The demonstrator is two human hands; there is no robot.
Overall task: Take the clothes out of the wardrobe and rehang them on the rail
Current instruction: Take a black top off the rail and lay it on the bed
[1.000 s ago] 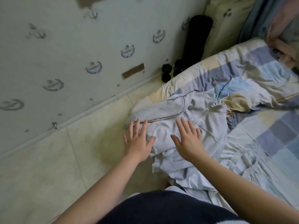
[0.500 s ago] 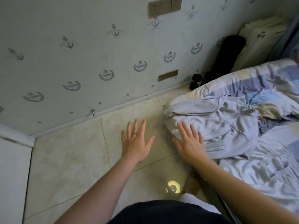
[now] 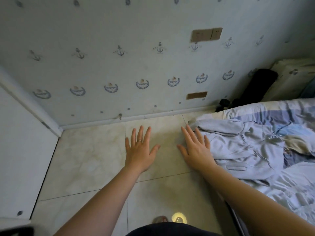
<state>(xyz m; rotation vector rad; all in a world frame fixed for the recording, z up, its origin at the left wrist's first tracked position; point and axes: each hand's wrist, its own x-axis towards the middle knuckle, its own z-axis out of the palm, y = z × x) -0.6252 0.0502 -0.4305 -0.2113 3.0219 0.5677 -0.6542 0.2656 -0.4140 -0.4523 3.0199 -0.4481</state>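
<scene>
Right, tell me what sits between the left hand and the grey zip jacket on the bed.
In the head view, the open right hand lies between the left hand and the grey zip jacket; between the two hands only bare floor tile shows.

A white skirting board runs along the foot of a pale wallpapered wall printed with blue anchors and ship crests. High above the board sits a beige double socket plate, and a small brown rectangular patch lies just above it. A small metal stopper sticks out of the board. Glossy cream marbled floor tiles meet the board from below. At its right end stand black dumbbells and a black cylindrical roll, leaning, beside a blue-and-cream checked quilt.
</scene>
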